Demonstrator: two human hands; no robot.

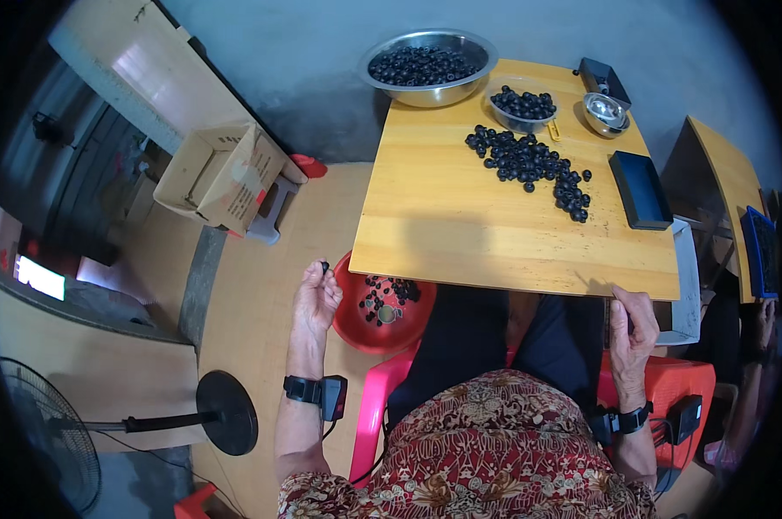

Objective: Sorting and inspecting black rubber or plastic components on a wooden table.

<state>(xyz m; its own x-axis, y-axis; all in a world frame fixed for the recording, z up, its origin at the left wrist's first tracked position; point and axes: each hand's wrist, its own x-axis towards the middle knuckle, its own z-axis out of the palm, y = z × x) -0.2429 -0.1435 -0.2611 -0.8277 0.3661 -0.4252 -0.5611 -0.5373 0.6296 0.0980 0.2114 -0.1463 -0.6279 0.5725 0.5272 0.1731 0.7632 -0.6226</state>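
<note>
My left hand (317, 297) is raised left of the table, above the rim of a red basin (343, 320). Its fingers pinch a small black round piece (325, 267), bead-like in shape. At the table's front right edge, my right hand (633, 327) has its fingers curled; whatever they hold, if anything, I cannot make out. Many similar black round pieces (529, 160) lie loose on the wooden table (426, 233). More fill a large steel bowl (430, 95) and a clear plastic bowl (519, 123) at the back. Several others lie in the red basin.
On the table's right are a dark tray (640, 190), small metal bowls (605, 115), a black box (605, 80) and a yellow tool (554, 130). A cardboard box (218, 177) and a fan (49, 432) stand left. Another person's arm (746, 398) shows at far right.
</note>
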